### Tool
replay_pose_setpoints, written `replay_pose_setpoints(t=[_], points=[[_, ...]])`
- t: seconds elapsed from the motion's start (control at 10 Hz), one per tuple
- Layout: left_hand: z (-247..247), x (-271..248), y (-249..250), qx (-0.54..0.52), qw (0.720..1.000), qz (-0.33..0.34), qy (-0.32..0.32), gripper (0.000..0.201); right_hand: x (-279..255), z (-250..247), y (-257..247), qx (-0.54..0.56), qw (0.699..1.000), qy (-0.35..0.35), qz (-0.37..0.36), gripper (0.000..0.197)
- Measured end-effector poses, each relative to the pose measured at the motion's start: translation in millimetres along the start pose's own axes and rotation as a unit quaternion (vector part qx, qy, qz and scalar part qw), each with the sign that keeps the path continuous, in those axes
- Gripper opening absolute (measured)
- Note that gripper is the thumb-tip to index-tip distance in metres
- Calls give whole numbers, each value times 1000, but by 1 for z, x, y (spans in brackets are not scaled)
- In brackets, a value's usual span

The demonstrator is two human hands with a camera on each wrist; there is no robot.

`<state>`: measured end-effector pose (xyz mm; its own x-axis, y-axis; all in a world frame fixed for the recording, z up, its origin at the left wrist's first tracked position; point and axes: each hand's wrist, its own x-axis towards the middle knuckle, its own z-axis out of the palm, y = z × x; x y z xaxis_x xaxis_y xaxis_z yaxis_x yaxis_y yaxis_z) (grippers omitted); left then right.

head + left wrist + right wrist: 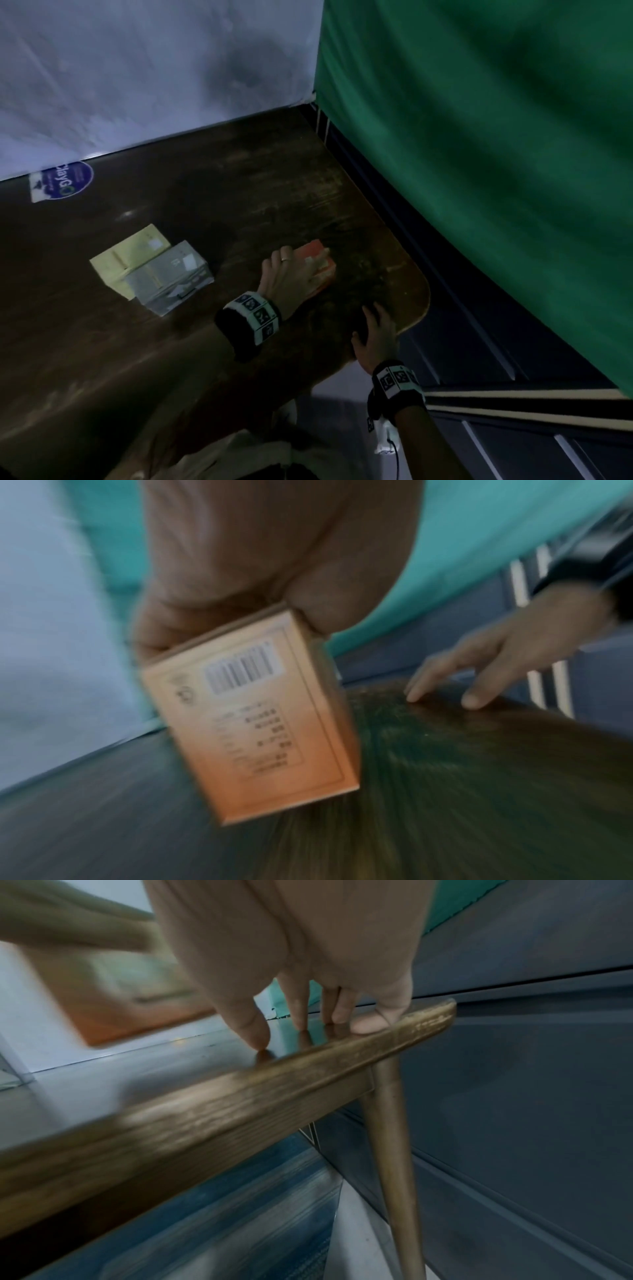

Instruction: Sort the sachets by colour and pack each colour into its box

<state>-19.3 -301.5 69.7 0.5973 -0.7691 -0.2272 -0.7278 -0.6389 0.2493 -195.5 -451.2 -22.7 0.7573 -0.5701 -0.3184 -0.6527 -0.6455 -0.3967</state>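
My left hand [294, 270] grips an orange box [317, 263] near the table's right end; in the left wrist view the orange box [253, 718] is tilted with a barcode face showing, thumb and fingers round its top. A pale yellow box [132, 255] and a grey box [171, 275] lie side by side further left on the table. My right hand [375, 332] rests with straight fingers on the table's rounded corner; its fingertips [257, 1039] touch the tabletop. No loose sachets show.
The dark wooden table [137, 342] meets a white wall [137, 68] at the back and a green curtain [479, 137] on the right. A white and blue packet [61, 181] lies at the far left. A table leg [394, 1150] drops below the corner.
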Motion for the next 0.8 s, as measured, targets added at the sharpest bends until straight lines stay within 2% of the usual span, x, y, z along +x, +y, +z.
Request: replay_pose_setpoints(t=[0.1, 0.2, 0.4, 0.5, 0.7, 0.8], points=[[0, -36, -36, -51, 994, -101, -4, 85, -3, 3, -5, 11, 1000, 7, 8, 59], [3, -63, -70, -60, 986, -152, -28, 89, -6, 9, -9, 14, 1000, 5, 10, 59], [23, -81, -88, 38, 993, -104, -29, 100, -17, 16, -19, -10, 999, -18, 25, 60], [21, -80, -90, 29, 995, -97, -11, 99, -25, 16, -24, -7, 999, -30, 41, 59], [17, -78, -101, -21, 997, -67, -17, 93, -46, 20, -33, -11, 998, -51, 47, 60], [23, -80, -103, -23, 998, -52, 17, 93, -53, 22, -33, 1, 997, -48, 57, 59]])
